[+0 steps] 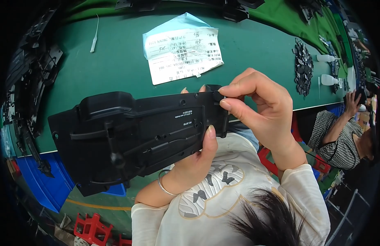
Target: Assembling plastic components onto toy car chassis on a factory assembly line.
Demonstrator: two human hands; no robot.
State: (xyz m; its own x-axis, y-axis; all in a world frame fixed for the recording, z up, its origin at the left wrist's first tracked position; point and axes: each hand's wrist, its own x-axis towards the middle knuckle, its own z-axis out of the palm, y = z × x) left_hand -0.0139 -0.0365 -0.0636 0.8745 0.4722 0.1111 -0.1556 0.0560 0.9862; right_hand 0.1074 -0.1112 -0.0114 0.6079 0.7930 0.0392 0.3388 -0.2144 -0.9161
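Note:
A long black moulded plastic panel (165,123) is held up above the near edge of the table, tilted, with its ribbed side showing. My left hand (198,158) grips it near its right end: the thumb lies on the near face and fingertips show over the far edge. At the panel's right-hand corner, my right hand (263,104) has its thumb and forefinger closed in a pinch. Whatever those fingertips hold there is too small and dark to make out. A silver bangle (164,183) circles my left wrist.
Printed paper sheets (182,53) lie on the green table (116,53), near a white tie (94,39). A heap of small black pieces (303,67) and small bottles (329,80) are at right. Black parts (42,78) crowd the left. Another person (335,137) sits beyond.

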